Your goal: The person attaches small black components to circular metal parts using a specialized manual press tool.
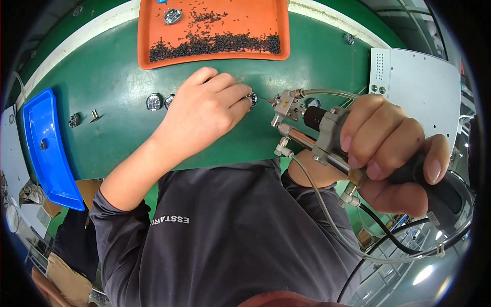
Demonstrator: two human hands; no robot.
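My left hand (207, 110) lies over the green tabletop with its fingers curled. Its fingertips press on a small round metal part (253, 99), most of which they hide. Two similar round parts, one silver-rimmed (154, 102) and one half covered (169, 101), lie to the left of the hand. In my right hand (391, 148) is a hose-fed hand tool (327, 133) with a metal head, a black grip and a thin tip (264, 98). That tip points left, close to the part under my left fingers; whether they touch I cannot tell.
An orange tray (215, 62) at the far side holds many tiny black pieces and a round part (173, 16). At left stand a blue tray (70, 189), a round part (74, 120) and a small metal piece (94, 115). A white box (414, 92) is at right; hoses (327, 225) loop below.
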